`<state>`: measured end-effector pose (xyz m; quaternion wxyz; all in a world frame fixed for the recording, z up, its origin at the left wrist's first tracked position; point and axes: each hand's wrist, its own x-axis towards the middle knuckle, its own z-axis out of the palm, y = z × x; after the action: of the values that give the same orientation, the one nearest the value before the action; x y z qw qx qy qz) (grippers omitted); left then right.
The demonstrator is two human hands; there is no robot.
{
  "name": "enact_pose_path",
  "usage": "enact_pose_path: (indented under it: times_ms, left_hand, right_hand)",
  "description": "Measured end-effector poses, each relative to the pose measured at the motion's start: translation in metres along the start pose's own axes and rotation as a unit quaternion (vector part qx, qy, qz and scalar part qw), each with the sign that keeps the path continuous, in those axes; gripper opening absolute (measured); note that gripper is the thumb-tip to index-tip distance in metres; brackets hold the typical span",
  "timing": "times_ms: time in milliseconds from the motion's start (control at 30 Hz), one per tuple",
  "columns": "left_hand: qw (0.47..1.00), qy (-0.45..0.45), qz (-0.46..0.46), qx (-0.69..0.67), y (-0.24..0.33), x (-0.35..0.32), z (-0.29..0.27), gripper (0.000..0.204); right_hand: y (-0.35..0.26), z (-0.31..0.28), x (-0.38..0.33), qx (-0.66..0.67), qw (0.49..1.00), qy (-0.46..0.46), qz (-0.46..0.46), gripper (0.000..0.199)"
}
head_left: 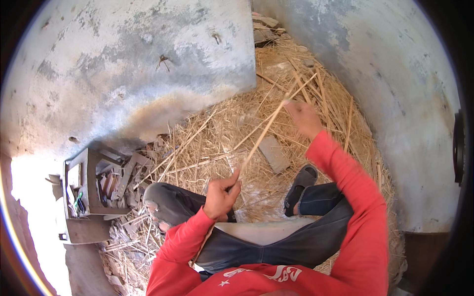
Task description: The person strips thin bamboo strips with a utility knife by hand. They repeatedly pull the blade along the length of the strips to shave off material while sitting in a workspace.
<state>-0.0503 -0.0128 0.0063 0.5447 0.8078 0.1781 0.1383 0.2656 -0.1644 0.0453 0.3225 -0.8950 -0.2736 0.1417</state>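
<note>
A long, thin, pale strip of split wood or cane (260,141) slants up and away between my hands. My left hand (222,196) is closed round its near end, thumb on top, above my left knee. Farther off and to the right, my right hand (303,118) is pinched at the strip's far part. That hand is slightly blurred, and whether it also holds a small tool cannot be made out. My legs are bent, and a pale flat piece (266,233) lies across my lap.
Straw-coloured shavings and strips (197,143) cover the floor, with a brick-like block (274,154) ahead. Several longer strips (323,96) lie at the far right. A wooden frame (89,180) with scraps stands on the left. Worn walls (163,54) close in the far side and the right.
</note>
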Motion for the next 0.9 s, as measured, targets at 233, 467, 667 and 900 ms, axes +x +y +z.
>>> enact_pose_path:
  times_ms: [233, 467, 667, 900]
  left_hand:
    - [0.992, 0.022, -0.018, -0.123, -0.021, 0.008, 0.013, 0.034]
    - [0.996, -0.006, -0.013, -0.083, -0.020, 0.007, 0.001, 0.037]
    - [0.997, -0.031, -0.025, -0.066, 0.004, 0.010, 0.007, 0.038]
    - [0.995, -0.037, -0.024, -0.093, -0.017, 0.009, 0.002, 0.039]
  right_hand:
    - [-0.046, 0.035, -0.073, -0.016, 0.979, -0.083, -0.187, 0.062]
    - [-0.027, 0.037, -0.050, -0.017, 0.983, -0.028, -0.183, 0.057]
    - [0.010, -0.019, 0.009, -0.066, 0.982, 0.117, -0.135, 0.061]
    - [0.000, -0.011, -0.019, -0.086, 0.968, 0.080, -0.222, 0.062]
